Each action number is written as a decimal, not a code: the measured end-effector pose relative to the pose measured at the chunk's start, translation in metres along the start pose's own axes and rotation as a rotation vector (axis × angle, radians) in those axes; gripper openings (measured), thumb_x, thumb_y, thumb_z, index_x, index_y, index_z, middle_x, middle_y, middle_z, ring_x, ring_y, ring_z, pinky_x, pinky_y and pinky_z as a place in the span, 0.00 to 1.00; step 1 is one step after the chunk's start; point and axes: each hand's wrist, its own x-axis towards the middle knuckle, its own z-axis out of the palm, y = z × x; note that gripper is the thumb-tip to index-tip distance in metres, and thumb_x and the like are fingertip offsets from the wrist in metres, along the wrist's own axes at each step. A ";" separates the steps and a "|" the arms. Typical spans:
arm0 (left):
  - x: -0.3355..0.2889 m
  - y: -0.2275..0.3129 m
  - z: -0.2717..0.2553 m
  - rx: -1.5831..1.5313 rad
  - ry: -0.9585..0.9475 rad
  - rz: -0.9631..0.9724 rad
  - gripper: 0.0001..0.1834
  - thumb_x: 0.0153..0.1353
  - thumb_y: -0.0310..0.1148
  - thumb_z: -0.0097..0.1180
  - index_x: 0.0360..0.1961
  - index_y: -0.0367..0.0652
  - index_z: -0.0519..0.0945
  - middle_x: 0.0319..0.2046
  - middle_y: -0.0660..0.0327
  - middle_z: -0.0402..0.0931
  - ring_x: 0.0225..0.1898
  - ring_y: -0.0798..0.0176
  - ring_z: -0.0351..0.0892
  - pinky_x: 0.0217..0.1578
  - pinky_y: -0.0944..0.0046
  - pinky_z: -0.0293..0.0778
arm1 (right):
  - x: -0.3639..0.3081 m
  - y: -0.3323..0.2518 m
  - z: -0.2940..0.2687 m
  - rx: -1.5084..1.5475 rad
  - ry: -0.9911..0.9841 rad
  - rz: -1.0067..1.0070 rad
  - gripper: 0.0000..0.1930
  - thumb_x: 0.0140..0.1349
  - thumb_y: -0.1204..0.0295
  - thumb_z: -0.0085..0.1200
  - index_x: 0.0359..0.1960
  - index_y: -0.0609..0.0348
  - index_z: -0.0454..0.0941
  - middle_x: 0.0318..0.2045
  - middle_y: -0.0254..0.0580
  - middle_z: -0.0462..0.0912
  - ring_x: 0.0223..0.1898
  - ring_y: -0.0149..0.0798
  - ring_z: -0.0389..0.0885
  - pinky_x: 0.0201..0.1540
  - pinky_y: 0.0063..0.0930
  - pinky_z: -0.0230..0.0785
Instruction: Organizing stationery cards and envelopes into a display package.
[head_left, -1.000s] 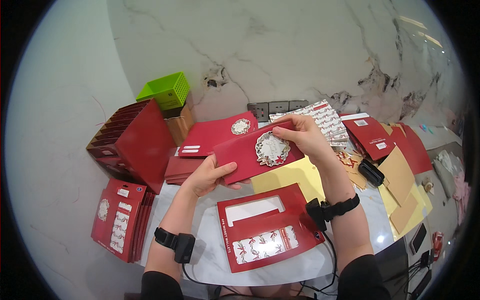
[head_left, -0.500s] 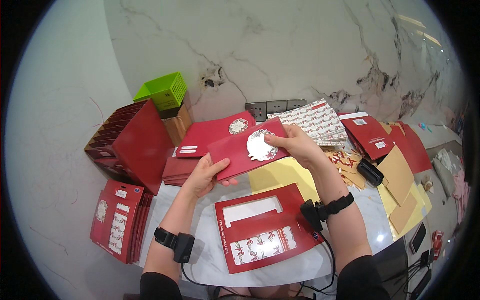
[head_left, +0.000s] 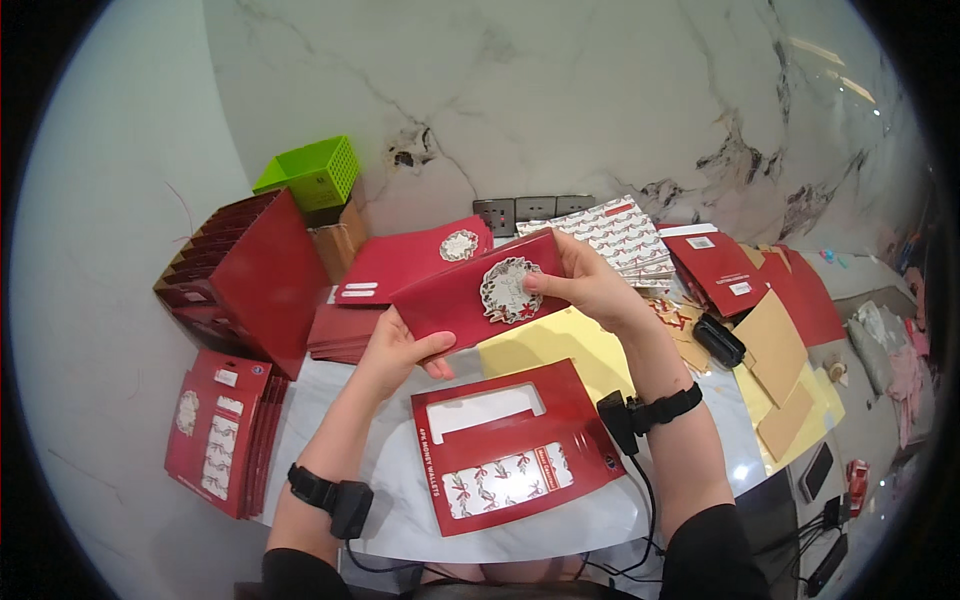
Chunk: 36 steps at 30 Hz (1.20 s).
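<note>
Between both hands, a red money wallet [head_left: 440,298] with a round wreath decoration is held tilted above the table. My left hand [head_left: 398,352] grips its lower left corner, thumb on the front. My right hand [head_left: 588,285] pinches the right end, thumb beside the wreath. Below lies a red cardboard sleeve [head_left: 590,415] with a cut-out window at its top and a patterned white wallet showing in its lower part. Behind my hands sit a stack of red wallets [head_left: 400,262] and a stack of white patterned wallets [head_left: 625,240].
At left stand a red divided box [head_left: 250,290], a green basket [head_left: 310,175] and several filled red packs [head_left: 215,430]. To the right are red folders [head_left: 712,265], a black case [head_left: 718,342], tan card pieces [head_left: 770,345] and a phone [head_left: 817,472]. Yellow sheets [head_left: 540,350] lie on the marble table.
The held wallet has tilted a little, so its wreath now shows its printed pattern rather than a bright glare. The whole view has shifted slightly; both hands keep their grip.
</note>
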 end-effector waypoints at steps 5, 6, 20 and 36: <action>-0.017 -0.015 0.006 -0.025 -0.041 -0.029 0.24 0.60 0.22 0.61 0.56 0.32 0.69 0.36 0.54 0.82 0.21 0.61 0.84 0.18 0.70 0.78 | -0.026 -0.001 0.002 -0.089 -0.025 -0.027 0.20 0.63 0.78 0.59 0.57 0.63 0.69 0.51 0.38 0.79 0.52 0.28 0.76 0.56 0.27 0.72; -0.023 -0.016 0.012 -0.085 -0.084 -0.094 0.25 0.62 0.23 0.60 0.58 0.33 0.67 0.38 0.53 0.82 0.25 0.61 0.85 0.24 0.70 0.81 | -0.035 -0.001 0.001 -0.100 0.006 0.002 0.20 0.63 0.78 0.59 0.56 0.63 0.69 0.50 0.38 0.79 0.51 0.28 0.76 0.56 0.27 0.72; -0.057 -0.048 0.032 1.005 -0.196 0.294 0.27 0.55 0.44 0.67 0.54 0.48 0.76 0.65 0.49 0.60 0.70 0.45 0.54 0.68 0.44 0.52 | -0.136 0.005 -0.087 -0.095 0.596 0.293 0.25 0.58 0.85 0.57 0.59 0.65 0.69 0.50 0.43 0.81 0.46 0.32 0.82 0.51 0.27 0.77; -0.051 -0.075 0.022 0.987 -0.149 0.223 0.15 0.59 0.47 0.62 0.26 0.46 0.86 0.67 0.51 0.62 0.70 0.47 0.56 0.68 0.33 0.38 | -0.116 0.040 -0.059 0.025 0.547 0.560 0.19 0.58 0.83 0.58 0.52 0.66 0.72 0.45 0.46 0.80 0.44 0.36 0.82 0.48 0.30 0.79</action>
